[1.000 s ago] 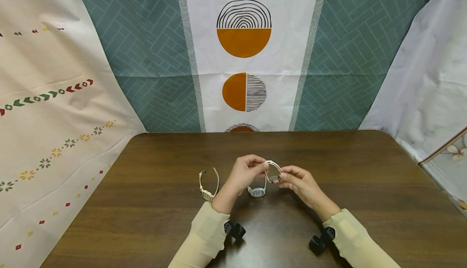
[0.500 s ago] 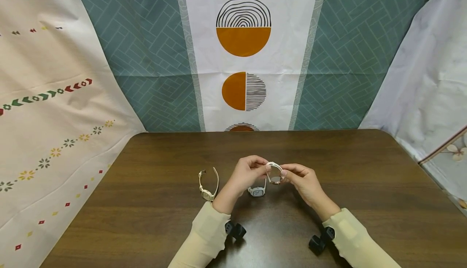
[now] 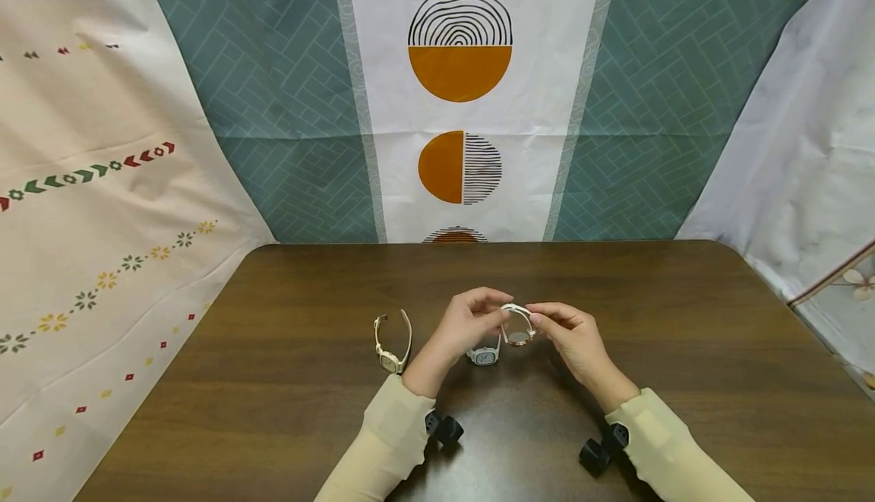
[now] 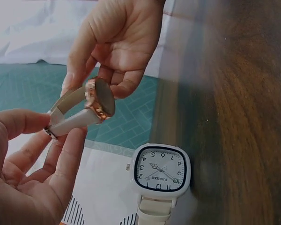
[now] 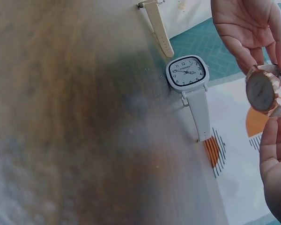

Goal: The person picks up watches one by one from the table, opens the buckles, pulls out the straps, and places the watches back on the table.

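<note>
Both hands hold a round watch with a white strap and rose-gold case above the table. Its strap is bent into a loop, and the case hangs low in the head view. The left hand pinches the strap around its buckle, between thumb and fingers. On the other side, the right hand pinches the strap near the case. Just behind the left hand, a square white watch stands on the table, its strap partly hidden in the head view. A cream watch with its strap open sits to the left.
The brown wooden table reaches back to a patterned green and white curtain. Pale cloths hang at both sides. A black wrist camera sits on the left sleeve, another black camera on the right.
The round watch has shifted slightly right and turned a little. The right fingers have moved up from beside the case onto the strap. The two other watches stay put.
</note>
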Demonstrator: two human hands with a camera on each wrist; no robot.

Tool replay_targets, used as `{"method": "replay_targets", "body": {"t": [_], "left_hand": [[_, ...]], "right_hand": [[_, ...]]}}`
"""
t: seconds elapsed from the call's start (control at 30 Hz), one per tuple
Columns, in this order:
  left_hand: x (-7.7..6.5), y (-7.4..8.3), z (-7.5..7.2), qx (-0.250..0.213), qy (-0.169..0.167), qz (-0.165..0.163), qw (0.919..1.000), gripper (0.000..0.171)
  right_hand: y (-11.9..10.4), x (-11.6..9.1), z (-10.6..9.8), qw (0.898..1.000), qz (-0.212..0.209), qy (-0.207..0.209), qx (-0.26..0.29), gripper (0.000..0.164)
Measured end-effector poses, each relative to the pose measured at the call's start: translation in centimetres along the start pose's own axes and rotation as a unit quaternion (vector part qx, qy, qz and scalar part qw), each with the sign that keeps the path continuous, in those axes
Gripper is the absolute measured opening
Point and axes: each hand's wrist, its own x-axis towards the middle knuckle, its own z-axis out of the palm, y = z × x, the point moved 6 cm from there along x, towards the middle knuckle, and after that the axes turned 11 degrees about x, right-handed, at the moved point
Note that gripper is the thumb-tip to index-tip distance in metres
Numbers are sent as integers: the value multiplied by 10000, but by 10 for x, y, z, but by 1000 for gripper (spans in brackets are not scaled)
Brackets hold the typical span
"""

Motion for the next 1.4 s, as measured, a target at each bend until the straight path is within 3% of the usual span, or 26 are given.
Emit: {"method": "replay_targets", "body": {"t": [0.37, 0.53, 1.03, 1.4], "left_hand": [[1, -3, 1, 112, 76, -89, 9999, 16], [3, -3, 1, 249, 118, 6, 9996, 15], [1, -3, 1, 149, 34, -19, 9999, 17], [1, -4, 6, 125, -74, -11, 9999, 16]], "right_hand": [[-4, -1, 1, 9960, -193, 122, -863, 14], [-5, 0, 2, 9930, -194, 168, -1150, 17], [-5, -1, 4, 9907, -181, 115, -1341, 31], [-5, -2, 5, 9878, -265, 52, -1534, 25]]}}
